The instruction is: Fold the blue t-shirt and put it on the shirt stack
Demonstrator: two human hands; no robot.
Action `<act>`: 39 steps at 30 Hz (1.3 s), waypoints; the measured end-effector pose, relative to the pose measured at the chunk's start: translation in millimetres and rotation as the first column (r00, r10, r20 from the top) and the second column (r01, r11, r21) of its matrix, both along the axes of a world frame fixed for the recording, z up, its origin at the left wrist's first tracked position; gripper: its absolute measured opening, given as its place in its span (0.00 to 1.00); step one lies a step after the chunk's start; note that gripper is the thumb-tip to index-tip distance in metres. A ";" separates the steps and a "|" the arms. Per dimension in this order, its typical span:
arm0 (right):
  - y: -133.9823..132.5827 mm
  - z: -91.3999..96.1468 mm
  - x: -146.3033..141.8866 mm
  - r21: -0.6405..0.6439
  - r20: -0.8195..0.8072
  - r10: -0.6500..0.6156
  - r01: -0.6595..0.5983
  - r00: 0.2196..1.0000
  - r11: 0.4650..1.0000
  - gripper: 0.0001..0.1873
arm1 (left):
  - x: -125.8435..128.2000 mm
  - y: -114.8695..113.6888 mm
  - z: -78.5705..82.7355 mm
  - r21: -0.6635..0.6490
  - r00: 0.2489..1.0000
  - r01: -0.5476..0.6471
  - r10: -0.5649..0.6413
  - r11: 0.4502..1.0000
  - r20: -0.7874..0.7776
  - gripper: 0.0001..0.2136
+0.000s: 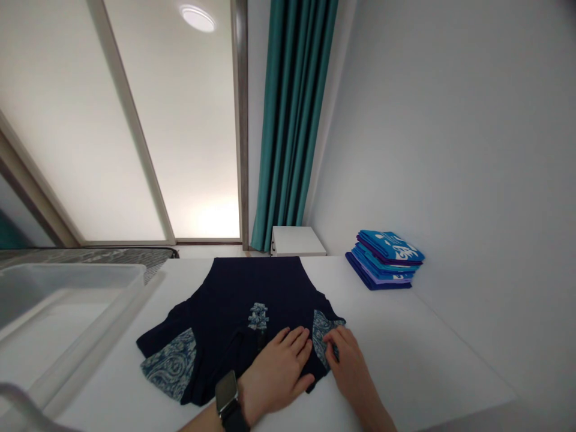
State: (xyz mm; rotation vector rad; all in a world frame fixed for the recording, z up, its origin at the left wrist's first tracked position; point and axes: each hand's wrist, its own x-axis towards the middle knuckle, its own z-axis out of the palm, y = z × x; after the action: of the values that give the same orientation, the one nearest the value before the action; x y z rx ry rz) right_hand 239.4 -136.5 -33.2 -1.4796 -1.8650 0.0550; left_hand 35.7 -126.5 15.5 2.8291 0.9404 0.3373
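A navy shirt [252, 282] lies spread on the white table [405, 360], with blue paisley panels on both sleeves and a small patterned trim [258, 316] at its middle. My left hand [281, 369], a watch on its wrist, rests palm down on the lower right part of the shirt with its fingers stretched out. Over at the right sleeve [320, 330], my right hand [348, 360] has thumb and forefinger pinched together on the paisley cloth. The exact contact under those fingertips is partly hidden.
A stack of folded blue and purple cloths [384, 261] sits at the back right by the wall. On the left stands a translucent plastic bin [103, 318]. Beyond the table's far edge are a small white cabinet [297, 240] and a teal curtain [292, 120].
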 end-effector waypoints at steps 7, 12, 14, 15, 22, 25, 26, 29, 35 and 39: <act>-0.6 0.7 1.7 -0.041 -0.025 0.002 -0.003 1.000 0.999 0.10 | -5.4 5.6 22.4 -0.031 0.987 0.157 -0.156 0.987 0.032 0.09; 0.7 3.9 10.7 -0.054 -0.203 -0.019 0.008 0.979 0.999 0.11 | -6.6 5.4 24.1 -0.091 0.986 0.163 -0.158 0.982 0.060 0.11; 2.1 5.2 15.7 -0.079 -0.292 -0.030 0.008 0.956 0.997 0.12 | -7.6 6.3 24.8 -0.121 0.986 0.159 -0.151 0.980 0.073 0.12; 2.9 5.8 18.2 -0.098 -0.326 -0.034 0.002 0.945 0.995 0.13 | -8.0 6.8 25.1 -0.134 0.986 0.157 -0.148 0.978 0.079 0.12; 13.1 2.3 35.1 -0.130 -0.292 -0.048 0.010 0.955 0.991 0.15 | -9.6 8.3 25.0 -0.178 0.985 0.158 -0.141 0.971 0.102 0.12; 21.1 -0.7 43.6 -0.083 -0.151 -0.039 0.027 0.988 0.996 0.13 | -9.4 8.4 24.2 -0.180 0.984 0.159 -0.141 0.971 0.109 0.12; 24.4 -0.7 46.4 -0.069 -0.108 -0.048 0.041 0.993 0.997 0.12 | -9.4 8.4 23.9 -0.180 0.984 0.159 -0.141 0.971 0.110 0.12; 35.7 1.9 53.7 -0.037 0.030 -0.146 0.147 0.989 0.988 0.12 | -9.2 8.8 22.7 -0.179 0.985 0.155 -0.137 0.972 0.109 0.13; 54.9 4.0 55.7 -0.046 0.288 -0.244 0.267 0.926 0.962 0.05 | -8.1 8.5 21.0 -0.184 0.987 0.135 -0.117 0.974 0.108 0.12; 61.5 5.9 51.6 -0.107 0.146 -0.117 0.133 0.982 0.985 0.06 | -7.7 8.0 20.7 -0.194 0.988 0.127 -0.107 0.973 0.111 0.12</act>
State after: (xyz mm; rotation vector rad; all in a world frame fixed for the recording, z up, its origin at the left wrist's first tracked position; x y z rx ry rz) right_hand 291.0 -74.9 -27.3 -1.7173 -1.9014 -0.0006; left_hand 28.0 -118.6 36.2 2.6422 0.7386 0.3452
